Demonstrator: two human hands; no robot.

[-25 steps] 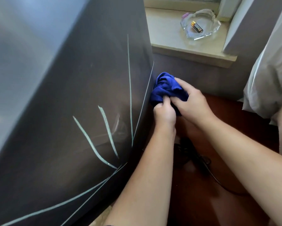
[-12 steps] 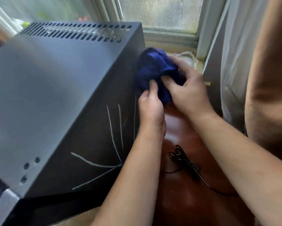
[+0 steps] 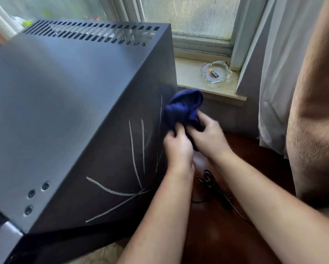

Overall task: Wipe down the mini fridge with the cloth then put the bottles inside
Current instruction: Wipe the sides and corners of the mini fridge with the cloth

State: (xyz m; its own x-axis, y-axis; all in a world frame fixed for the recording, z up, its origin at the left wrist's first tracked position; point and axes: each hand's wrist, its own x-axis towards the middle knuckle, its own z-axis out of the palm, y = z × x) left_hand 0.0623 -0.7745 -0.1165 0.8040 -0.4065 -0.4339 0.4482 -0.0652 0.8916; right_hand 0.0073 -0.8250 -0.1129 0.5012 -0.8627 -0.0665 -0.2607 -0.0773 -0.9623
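Mini fridge (image 3: 64,111) cut off at left, cloth (image 3: 184,108) blurred, cable (image 3: 211,182) partly behind forearm (image 3: 264,197)

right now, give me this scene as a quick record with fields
left hand: grips the blue cloth
right hand: grips the same cloth
cloth position: bunched, by the mini fridge side panel near its rear edge
fridge side: pale streak marks
windowsill: glass ashtray holding a battery
floor: black cord
bottles: none in view

The cloth (image 3: 182,109) gripped by both hands is deep blue. Left of them, the mini fridge (image 3: 74,103) is dark grey, its side streaked with pale scratches.
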